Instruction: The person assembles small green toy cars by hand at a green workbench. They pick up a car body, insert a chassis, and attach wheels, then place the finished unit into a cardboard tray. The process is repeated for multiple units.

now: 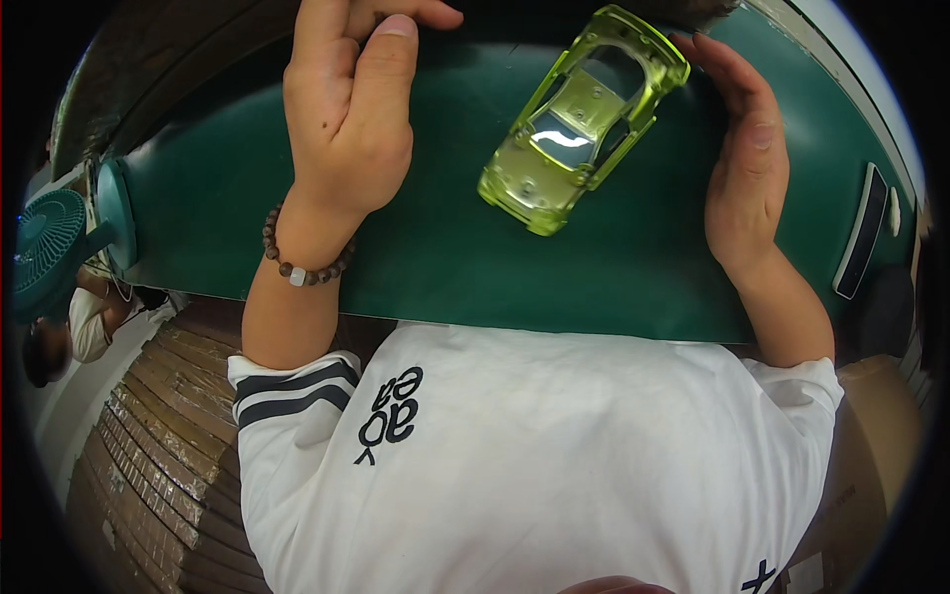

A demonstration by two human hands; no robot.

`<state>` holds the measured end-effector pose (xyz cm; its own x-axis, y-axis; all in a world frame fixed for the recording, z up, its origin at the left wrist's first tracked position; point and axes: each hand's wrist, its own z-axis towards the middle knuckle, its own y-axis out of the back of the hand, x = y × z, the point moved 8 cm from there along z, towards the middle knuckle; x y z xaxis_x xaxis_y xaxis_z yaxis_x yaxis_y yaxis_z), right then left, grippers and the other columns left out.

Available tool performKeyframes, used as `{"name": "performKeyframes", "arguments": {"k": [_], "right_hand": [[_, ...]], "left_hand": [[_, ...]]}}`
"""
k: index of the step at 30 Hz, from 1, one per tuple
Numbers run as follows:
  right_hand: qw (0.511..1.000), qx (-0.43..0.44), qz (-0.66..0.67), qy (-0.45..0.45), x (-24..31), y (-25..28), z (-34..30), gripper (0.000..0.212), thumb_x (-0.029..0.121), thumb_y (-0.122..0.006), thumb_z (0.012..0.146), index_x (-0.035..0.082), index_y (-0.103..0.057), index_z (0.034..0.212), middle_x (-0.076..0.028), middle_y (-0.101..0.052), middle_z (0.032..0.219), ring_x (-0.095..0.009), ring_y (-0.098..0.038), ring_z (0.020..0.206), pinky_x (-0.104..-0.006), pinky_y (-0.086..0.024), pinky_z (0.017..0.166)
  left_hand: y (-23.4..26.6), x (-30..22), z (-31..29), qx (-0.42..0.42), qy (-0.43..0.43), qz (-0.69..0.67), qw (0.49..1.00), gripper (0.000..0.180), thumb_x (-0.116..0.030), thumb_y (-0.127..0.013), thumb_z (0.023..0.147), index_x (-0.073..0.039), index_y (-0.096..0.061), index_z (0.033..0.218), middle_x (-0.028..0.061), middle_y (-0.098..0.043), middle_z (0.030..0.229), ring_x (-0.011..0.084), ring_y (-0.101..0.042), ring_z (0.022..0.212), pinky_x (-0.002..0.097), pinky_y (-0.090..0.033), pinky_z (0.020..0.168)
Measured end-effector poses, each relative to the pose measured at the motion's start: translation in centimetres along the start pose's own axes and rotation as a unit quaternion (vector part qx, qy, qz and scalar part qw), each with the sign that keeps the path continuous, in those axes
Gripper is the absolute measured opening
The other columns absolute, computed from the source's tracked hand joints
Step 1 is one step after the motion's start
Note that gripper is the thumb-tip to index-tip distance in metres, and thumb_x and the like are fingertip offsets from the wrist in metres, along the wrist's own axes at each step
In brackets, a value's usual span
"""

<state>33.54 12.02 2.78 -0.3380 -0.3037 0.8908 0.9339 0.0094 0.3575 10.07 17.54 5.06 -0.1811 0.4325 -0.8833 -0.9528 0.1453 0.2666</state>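
A translucent yellow-green toy car body (569, 124) lies at a slant on the green table between my hands. Its windows look dark and glossy. My left hand (358, 109) is to the left of the car, apart from it, with the thumb raised and a finger stretched toward the right; the other fingers are partly hidden. My right hand (749, 148) curves on the other side, its fingertips close to the car's far right corner. Whether they touch it I cannot tell. Neither palm holds anything that I can see. A dark bead bracelet (297, 273) circles my left wrist.
The green tabletop (445, 272) spans the view. At its left end stands a teal desk fan (49, 243). A phone-like slab (859, 230) lies near the right edge. Stacked brown cardboard (158, 445) is below left, and another person's sleeve (89, 325) shows at far left.
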Motion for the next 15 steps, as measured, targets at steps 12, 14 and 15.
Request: {"name": "performKeyframes", "arguments": {"k": [12, 14, 15], "right_hand": [[1.0, 0.015, -0.004, 0.009, 0.5, -0.2, 0.1, 0.062, 0.045, -0.025, 0.1, -0.007, -0.037, 0.133, -0.023, -0.048, 0.131, -0.027, -0.044, 0.124, -0.0372, -0.026, 0.108], [1.0, 0.015, 0.006, 0.003, 0.8, -0.4, 0.2, 0.061, 0.044, -0.026, 0.101, -0.007, -0.038, 0.133, -0.023, -0.048, 0.131, -0.027, -0.044, 0.124, -0.0373, -0.027, 0.108], [1.0, 0.015, 0.011, 0.0, 0.9, -0.4, 0.2, 0.06, 0.043, -0.026, 0.101, -0.007, -0.038, 0.132, -0.022, -0.048, 0.13, -0.027, -0.044, 0.124, -0.0373, -0.027, 0.108]], "left_hand": [[-4.3, -2.2, -0.7, 0.237, -0.188, 0.141, 0.943, 0.105, -0.046, -0.08, 0.067, 0.003, -0.025, 0.142, 0.0222, -0.037, 0.138, 0.0347, -0.043, 0.122, 0.0436, -0.031, 0.104], [-4.9, -2.7, -0.9, 0.254, -0.231, 0.23, 0.911, 0.107, -0.047, -0.081, 0.065, 0.002, -0.025, 0.142, 0.0219, -0.039, 0.137, 0.0374, -0.044, 0.121, 0.0441, -0.034, 0.101], [-5.0, -3.2, -1.1, 0.273, -0.188, 0.196, 0.923, 0.113, -0.047, -0.083, 0.06, 0.001, -0.024, 0.143, 0.0212, -0.037, 0.14, 0.0367, -0.038, 0.126, 0.0447, -0.029, 0.105]]}}
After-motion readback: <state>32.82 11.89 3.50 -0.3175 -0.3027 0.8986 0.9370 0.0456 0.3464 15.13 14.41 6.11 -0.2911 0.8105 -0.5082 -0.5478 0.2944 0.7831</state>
